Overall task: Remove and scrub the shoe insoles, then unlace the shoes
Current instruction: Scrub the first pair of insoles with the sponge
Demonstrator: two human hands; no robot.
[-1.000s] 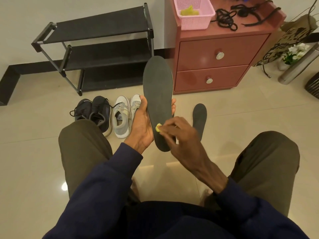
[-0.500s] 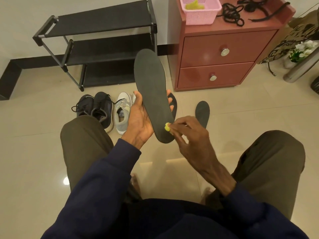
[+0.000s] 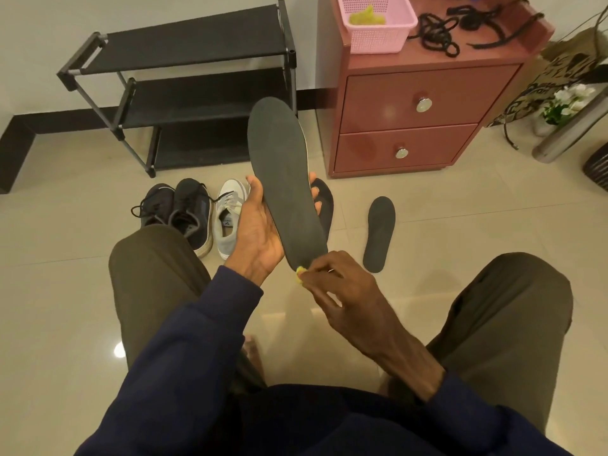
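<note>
The right grip, pinching a yellow sponge, has slid to the heel of the insole held in the left grip; the dark shoes are not yet unlaced.

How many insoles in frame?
3. One insole held in the left hand; a second insole flat on the floor to its right; a third insole on the floor behind the held one, mostly hidden. Others may remain inside the shoes.
</note>
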